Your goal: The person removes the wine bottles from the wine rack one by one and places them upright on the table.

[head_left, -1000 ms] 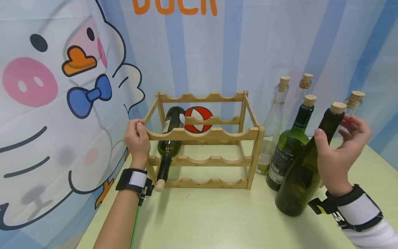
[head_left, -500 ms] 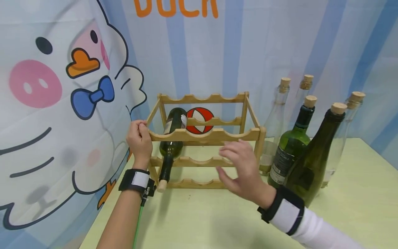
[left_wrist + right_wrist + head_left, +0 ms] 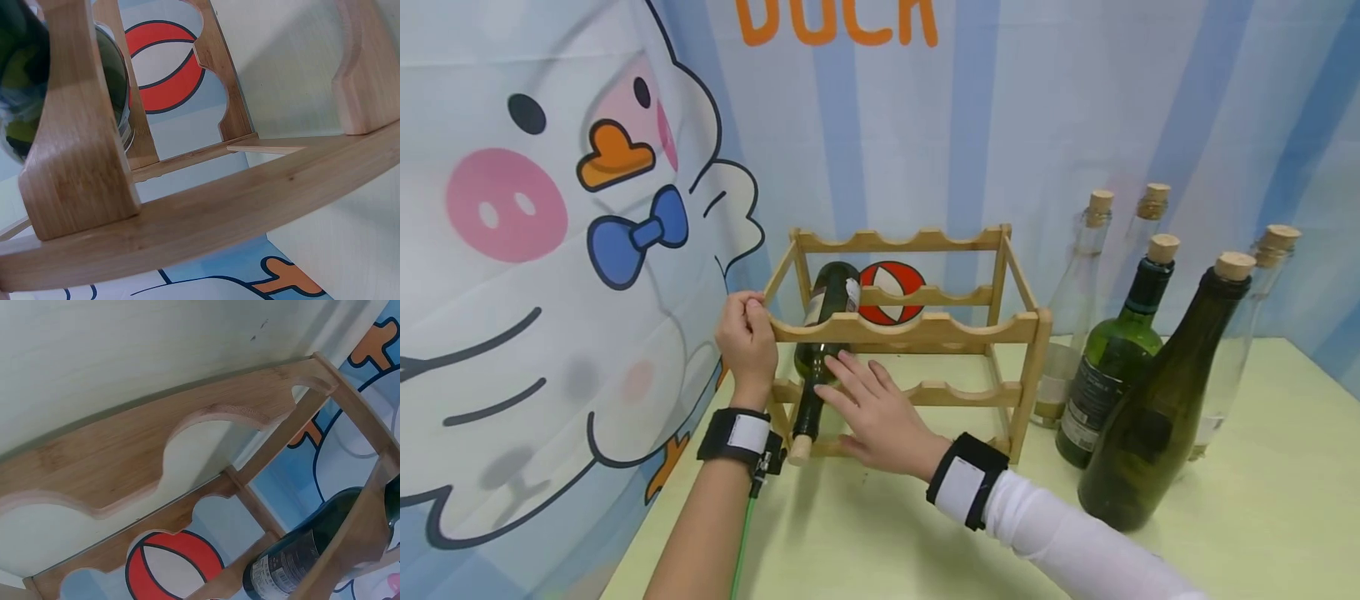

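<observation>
A wooden wine rack (image 3: pixel 942 333) stands on the table. One dark green wine bottle (image 3: pixel 808 410) lies in the leftmost notch of its middle level, corked neck pointing toward me. My left hand (image 3: pixel 747 343) grips the top of the rack's front left corner. The right hand (image 3: pixel 883 417) is beside the bottle's neck, fingers extended and fingertips right at the glass. In the left wrist view, a rack rail (image 3: pixel 84 144) covers part of the bottle (image 3: pixel 112 75). The right wrist view catches the bottle's label (image 3: pixel 284 572) behind the rack bars.
Several corked bottles stand upright right of the rack: a dark olive one (image 3: pixel 1157 425) in front, a green labelled one (image 3: pixel 1112 354), and clear ones (image 3: pixel 1228 375) behind. A printed cloth backdrop (image 3: pixel 1037 108) hangs behind and left. The pale table (image 3: pixel 1285 500) extends right.
My right hand has left the upright dark olive bottle and moved left to the neck of the bottle in the rack. The left hand stays on the rack's corner.
</observation>
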The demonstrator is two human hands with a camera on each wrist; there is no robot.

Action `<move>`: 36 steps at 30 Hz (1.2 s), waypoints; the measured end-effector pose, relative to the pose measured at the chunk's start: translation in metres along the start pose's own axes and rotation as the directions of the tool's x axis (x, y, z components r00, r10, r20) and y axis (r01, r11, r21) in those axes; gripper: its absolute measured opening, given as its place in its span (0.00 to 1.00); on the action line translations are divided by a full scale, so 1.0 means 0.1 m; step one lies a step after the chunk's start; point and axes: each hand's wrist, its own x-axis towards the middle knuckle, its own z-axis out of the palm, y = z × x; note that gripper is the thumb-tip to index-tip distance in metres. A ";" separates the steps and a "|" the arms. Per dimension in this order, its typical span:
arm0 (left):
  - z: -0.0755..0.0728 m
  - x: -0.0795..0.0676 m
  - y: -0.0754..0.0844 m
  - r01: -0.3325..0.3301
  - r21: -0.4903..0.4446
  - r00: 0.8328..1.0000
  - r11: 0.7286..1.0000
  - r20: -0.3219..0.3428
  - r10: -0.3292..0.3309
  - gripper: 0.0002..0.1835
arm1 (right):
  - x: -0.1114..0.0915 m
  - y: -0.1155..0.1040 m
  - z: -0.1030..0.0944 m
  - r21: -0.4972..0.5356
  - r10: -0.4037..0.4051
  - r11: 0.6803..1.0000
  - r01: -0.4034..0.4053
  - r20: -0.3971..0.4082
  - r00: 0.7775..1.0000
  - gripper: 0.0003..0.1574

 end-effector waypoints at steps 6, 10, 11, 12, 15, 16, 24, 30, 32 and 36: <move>0.01 0.00 0.00 -0.003 0.008 1.000 1.000 -0.001 0.003 0.14 | 0.12 -0.02 0.10 -0.039 -0.024 0.999 0.025 0.037 0.999 0.44; 0.01 0.00 0.00 -0.006 0.009 1.000 1.000 0.004 0.006 0.14 | 0.15 -0.03 0.17 -0.045 -0.022 0.999 0.023 0.041 0.999 0.43; 0.02 0.00 0.00 -0.007 0.009 1.000 1.000 0.006 0.007 0.14 | 0.15 -0.03 0.19 -0.047 -0.016 0.999 0.018 0.043 0.999 0.43; 0.02 0.00 0.00 -0.008 0.007 1.000 1.000 0.007 0.008 0.14 | 0.16 -0.03 0.20 -0.047 -0.010 0.999 0.012 0.042 0.999 0.42; 0.02 0.00 0.00 -0.010 0.003 1.000 1.000 0.007 0.010 0.14 | 0.16 -0.04 0.26 -0.061 0.001 0.998 0.001 0.033 0.999 0.42; 0.02 0.00 0.00 -0.011 0.002 1.000 1.000 0.006 0.011 0.14 | 0.17 -0.04 0.27 -0.066 0.004 0.998 -0.002 0.026 1.000 0.41; 0.01 0.00 0.00 -0.013 0.004 1.000 1.000 0.002 0.013 0.14 | 0.25 -0.13 0.34 -0.112 0.024 0.993 -0.033 -0.080 0.996 0.32; 0.01 -0.01 0.01 -0.018 -0.001 1.000 1.000 0.007 0.018 0.14 | 0.29 -0.16 0.37 -0.108 -0.044 0.994 0.023 -0.188 0.981 0.14; 0.01 -0.01 0.01 -0.019 0.004 1.000 1.000 0.003 0.019 0.14 | 0.29 -0.16 0.36 -0.091 -0.063 0.995 0.045 -0.206 0.977 0.13; 0.00 0.00 0.00 -0.025 0.006 1.000 1.000 0.001 0.025 0.14 | 0.29 -0.15 0.32 -0.040 -0.083 0.996 0.076 -0.212 0.974 0.13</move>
